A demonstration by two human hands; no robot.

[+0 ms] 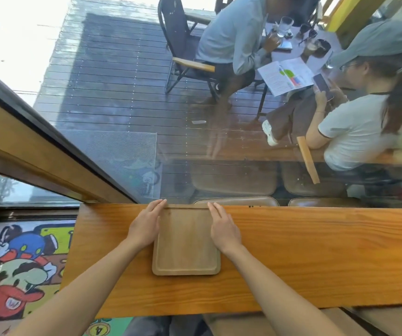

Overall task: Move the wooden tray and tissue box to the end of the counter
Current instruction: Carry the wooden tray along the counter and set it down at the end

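The square light-brown wooden tray with rounded corners and a low raised rim lies flat and empty on the long orange-brown wooden counter, near the counter's left end, with its far edge against the window glass. The left hand lies along the tray's left side and the right hand along its right side, both flat with fingers stretched forward and together, touching the rim without closing around it. Both bare forearms reach forward from the bottom corners and converge toward the tray.
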